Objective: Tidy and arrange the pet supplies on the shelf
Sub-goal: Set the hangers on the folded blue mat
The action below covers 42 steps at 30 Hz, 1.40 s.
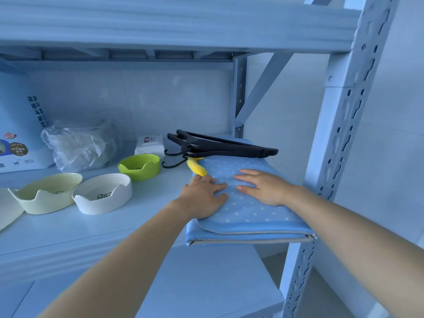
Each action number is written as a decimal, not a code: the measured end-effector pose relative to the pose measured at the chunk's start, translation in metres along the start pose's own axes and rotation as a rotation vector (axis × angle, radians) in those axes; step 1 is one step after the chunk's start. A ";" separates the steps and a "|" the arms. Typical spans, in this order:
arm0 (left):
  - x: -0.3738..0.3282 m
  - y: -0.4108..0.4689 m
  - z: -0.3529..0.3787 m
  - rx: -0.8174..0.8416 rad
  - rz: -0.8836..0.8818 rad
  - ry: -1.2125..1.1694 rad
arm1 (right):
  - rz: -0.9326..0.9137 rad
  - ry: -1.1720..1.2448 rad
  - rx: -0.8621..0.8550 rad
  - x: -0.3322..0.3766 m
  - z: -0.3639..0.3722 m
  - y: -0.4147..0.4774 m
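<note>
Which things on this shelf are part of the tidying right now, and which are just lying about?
In the job: folded blue dotted mat, with the left hand and right hand flat on it; cream bowl, white bowl and green bowl, likely pet supplies.
Lying about: black hangers, plastic bag, wipes pack, printed box.

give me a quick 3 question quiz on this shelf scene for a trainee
1. True or false: the left hand and the right hand both rest on top of the folded blue mat.
2. What lies across the mat's far end? A) black hangers B) a leash C) a brush
3. What colour is the bowl nearest the mat?
Key: 1 true; 2 A; 3 green
</note>
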<state>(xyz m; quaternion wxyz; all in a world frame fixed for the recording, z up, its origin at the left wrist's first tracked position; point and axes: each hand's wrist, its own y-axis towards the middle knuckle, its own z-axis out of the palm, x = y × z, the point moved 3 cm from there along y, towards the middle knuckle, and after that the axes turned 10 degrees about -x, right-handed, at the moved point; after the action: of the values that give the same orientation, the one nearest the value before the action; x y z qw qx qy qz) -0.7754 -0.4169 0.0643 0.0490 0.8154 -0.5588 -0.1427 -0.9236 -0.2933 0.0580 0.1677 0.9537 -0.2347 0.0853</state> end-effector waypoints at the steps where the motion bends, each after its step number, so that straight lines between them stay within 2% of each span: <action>1: -0.008 0.001 0.001 0.002 -0.013 0.007 | -0.015 0.009 -0.029 -0.007 -0.003 -0.002; 4: -0.029 0.004 0.007 -0.035 -0.057 0.042 | -0.062 -0.003 -0.067 -0.022 -0.011 -0.005; 8: -0.048 0.006 0.015 -0.111 -0.121 0.041 | -0.088 -0.033 -0.004 -0.035 -0.017 -0.001; 15: -0.065 0.009 0.019 -0.091 -0.167 0.070 | -0.146 0.002 -0.021 -0.047 -0.021 -0.002; 23: -0.068 0.013 0.002 -0.091 -0.175 0.086 | -0.114 0.119 -0.185 -0.053 -0.033 0.004; 27: -0.056 0.031 -0.020 -0.215 -0.138 0.068 | -0.140 0.176 -0.337 -0.040 -0.050 0.022; 29: -0.047 0.042 -0.028 -0.266 -0.121 0.043 | -0.136 0.156 -0.358 -0.033 -0.053 0.034; 33: -0.025 0.062 -0.035 -0.319 -0.074 0.041 | -0.093 0.073 -0.307 -0.022 -0.048 0.058; 38: 0.002 0.094 -0.037 -0.288 -0.017 0.081 | -0.081 -0.057 -0.221 -0.017 -0.033 0.090; 42: 0.016 0.119 -0.037 -0.258 0.025 0.122 | 0.002 -0.124 -0.125 -0.025 -0.026 0.115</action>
<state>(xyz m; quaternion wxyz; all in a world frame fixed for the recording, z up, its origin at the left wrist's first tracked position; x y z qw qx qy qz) -0.8659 -0.4786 0.1254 0.1892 0.8025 -0.5419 -0.1629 -1.0021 -0.3696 0.1087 0.2120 0.9445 -0.2506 0.0112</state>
